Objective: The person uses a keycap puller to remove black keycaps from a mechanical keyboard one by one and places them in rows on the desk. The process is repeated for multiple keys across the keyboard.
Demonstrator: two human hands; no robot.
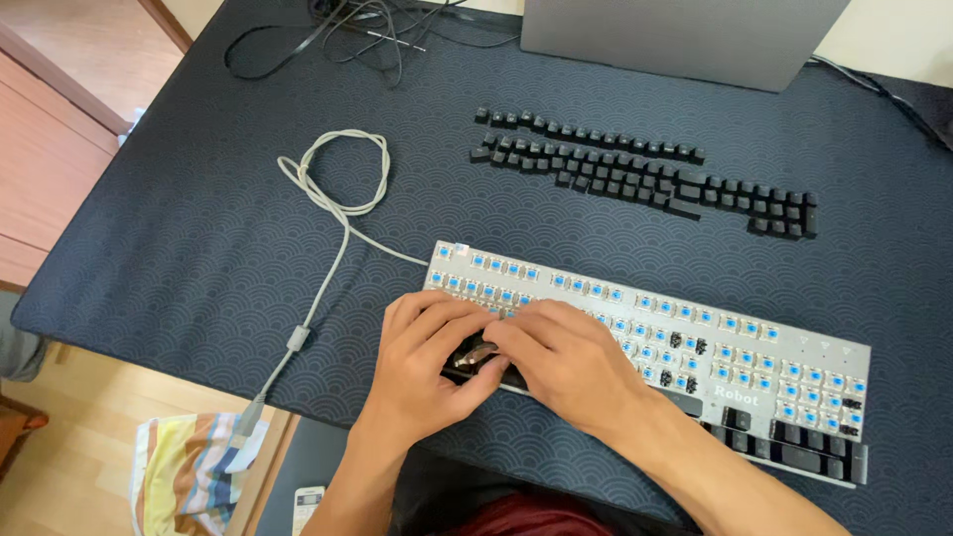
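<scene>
A silver keyboard [794,357] with bare blue switches lies on the dark patterned mat [199,238]; a few black keycaps stay on its right part and front row. Both hands meet over its lower left corner. My left hand [422,362] curls from the left and my right hand [566,357] from the right, fingers bent together around a small dark object [475,353] at the keyboard's front edge. I cannot make out what that object is. Rows of removed black keycaps [635,174] lie laid out farther back on the mat.
A grey cable [333,194] coils left of the keyboard and runs off the near edge. Black cables [347,30] tangle at the back left. A grey box-like device [685,35] stands at the back. A striped cloth [184,471] lies below the desk's left edge.
</scene>
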